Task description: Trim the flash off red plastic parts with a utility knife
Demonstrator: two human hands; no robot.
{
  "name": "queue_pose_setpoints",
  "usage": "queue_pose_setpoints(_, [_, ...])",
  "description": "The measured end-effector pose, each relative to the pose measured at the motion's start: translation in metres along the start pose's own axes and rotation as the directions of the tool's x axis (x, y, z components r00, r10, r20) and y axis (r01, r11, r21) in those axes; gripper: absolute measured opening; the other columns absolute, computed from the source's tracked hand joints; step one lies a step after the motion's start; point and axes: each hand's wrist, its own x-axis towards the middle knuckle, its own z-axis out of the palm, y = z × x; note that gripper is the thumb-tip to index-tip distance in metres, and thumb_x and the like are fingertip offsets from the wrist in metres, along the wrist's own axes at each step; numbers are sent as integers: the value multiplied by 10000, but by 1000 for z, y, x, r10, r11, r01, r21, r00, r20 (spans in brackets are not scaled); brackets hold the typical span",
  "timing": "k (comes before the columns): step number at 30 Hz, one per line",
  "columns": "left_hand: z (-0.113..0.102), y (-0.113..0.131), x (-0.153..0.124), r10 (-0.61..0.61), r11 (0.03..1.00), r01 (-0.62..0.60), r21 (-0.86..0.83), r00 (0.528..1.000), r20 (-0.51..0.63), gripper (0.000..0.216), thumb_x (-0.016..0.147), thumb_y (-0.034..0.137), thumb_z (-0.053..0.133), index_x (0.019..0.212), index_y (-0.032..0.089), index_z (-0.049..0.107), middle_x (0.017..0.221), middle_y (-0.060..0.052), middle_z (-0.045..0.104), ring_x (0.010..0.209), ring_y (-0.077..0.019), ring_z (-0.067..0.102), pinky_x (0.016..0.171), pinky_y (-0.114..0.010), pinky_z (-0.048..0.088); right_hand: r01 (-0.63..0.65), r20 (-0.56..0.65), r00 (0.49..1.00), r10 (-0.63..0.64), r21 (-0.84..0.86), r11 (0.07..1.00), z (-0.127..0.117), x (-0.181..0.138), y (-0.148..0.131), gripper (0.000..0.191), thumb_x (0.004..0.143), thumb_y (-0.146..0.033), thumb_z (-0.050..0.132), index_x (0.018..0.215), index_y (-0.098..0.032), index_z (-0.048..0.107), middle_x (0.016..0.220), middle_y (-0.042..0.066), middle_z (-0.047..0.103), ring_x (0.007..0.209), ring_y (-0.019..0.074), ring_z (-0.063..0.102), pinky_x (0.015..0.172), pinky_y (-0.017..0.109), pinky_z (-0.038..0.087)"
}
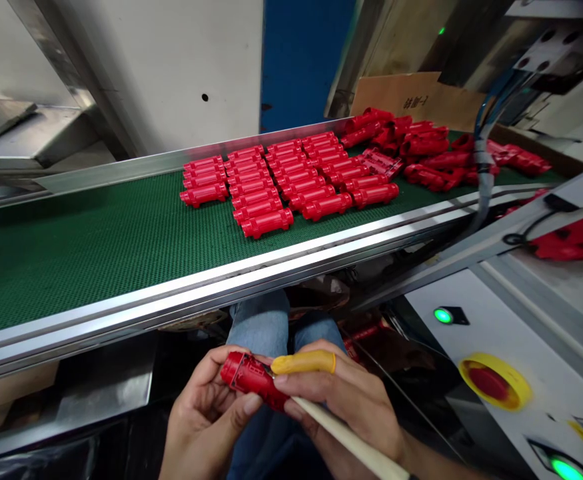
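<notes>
Above my lap I hold a red ribbed plastic tube-shaped part [244, 375] with cut-outs along its side. My left hand [206, 413] is closed around its left end, thumb pressed on the near side. My right hand [346, 400] grips a slim tool with a long cream handle [351, 437], its front end against the red part. A sliver of metal shows by the fingertips, but the tip is mostly hidden. On one right finger is a yellow finger cot [304, 363], touching the part's right end.
Rows of similar red parts [266, 222] lie on a green conveyor belt [121, 247], with a loose pile [426, 150] farther right. A metal rail [181, 293] edges the belt nearest me. At right stand a control panel with a yellow-ringed red button [494, 381] and a cable [484, 173].
</notes>
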Motion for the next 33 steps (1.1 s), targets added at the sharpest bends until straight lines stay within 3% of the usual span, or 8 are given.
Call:
queue_pose_setpoints(17, [-4,-1,1,-7,1000,7,9,999,35,467,647,345,1071,1029,241,824,859,-31,853,796,-187,808,761,-199,628,-26,48,999,24,43,999,-4,1,0,285,1004,-45,703,1275,-117,754,1132,124,799,1034,187,727,943,290,624])
queue_pose_setpoints(23, [-21,-9,9,16,996,-30,79,986,167,370,795,294,987,1118,276,807,873,-20,841,790,-150,765,777,-198,620,-114,162,982,101,73,991,-9,5,4,237,1083,-229,676,1317,-197,683,1262,122,789,1181,234,709,1055,369,611])
queue_pose_setpoints(27, [-13,-5,6,-16,999,12,44,995,101,405,735,332,1026,1072,256,814,802,-10,800,727,-129,690,741,-188,591,-52,175,984,34,100,994,-10,7,8,244,1133,-277,608,1365,-213,651,1227,128,798,1147,241,720,1025,386,617])
queue_pose_setpoints(30, [-4,0,3,-43,999,44,-7,996,78,441,672,367,1057,1022,232,824,790,-19,796,720,-139,686,732,-203,591,-166,117,982,147,172,971,-7,3,7,237,1148,-375,606,1325,-239,687,1233,100,803,1143,204,731,991,311,610])
queue_pose_setpoints(33, [-1,2,2,-58,997,61,-40,995,77,458,647,358,1070,1018,229,834,812,-30,812,771,-161,727,764,-219,600,-331,98,944,317,270,904,-2,0,4,237,1115,-441,678,1264,-267,739,1233,62,807,1133,166,753,994,252,597])
